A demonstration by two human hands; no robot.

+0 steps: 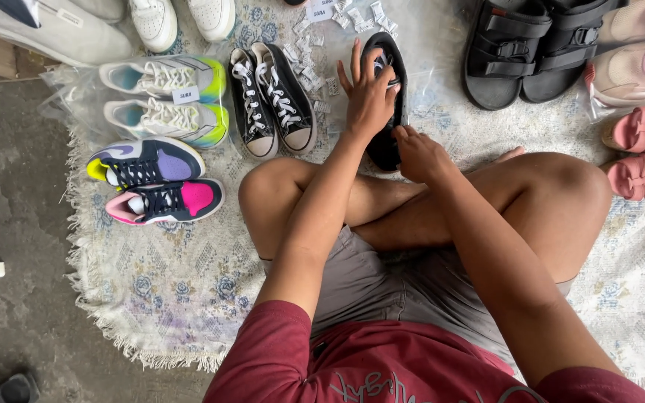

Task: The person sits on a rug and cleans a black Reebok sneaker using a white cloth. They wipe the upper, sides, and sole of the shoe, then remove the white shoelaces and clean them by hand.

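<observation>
A pale floral rug (173, 298) with a fringed edge is lying over a grey concrete floor (9, 224), and a person is sitting cross-legged on it among pairs of shoes. A black shoe (384, 145) is standing near the rug's far edge, just beyond the crossed shins. The left hand (368, 93) is lying flat across the shoe's top with its fingers spread and reaching toward the toe. The right hand (419, 153) is curling closed around the shoe's heel end, nearest the knees, so the shoe is sitting between both hands. Just left of it a pair of black lace-up sneakers (272, 97) is resting, with small white paper tags (315, 71) scattered between. Toward the rug's left edge colourful sneakers (154, 179) are lying; black sandals (531, 48) are sitting at the far right.
</observation>
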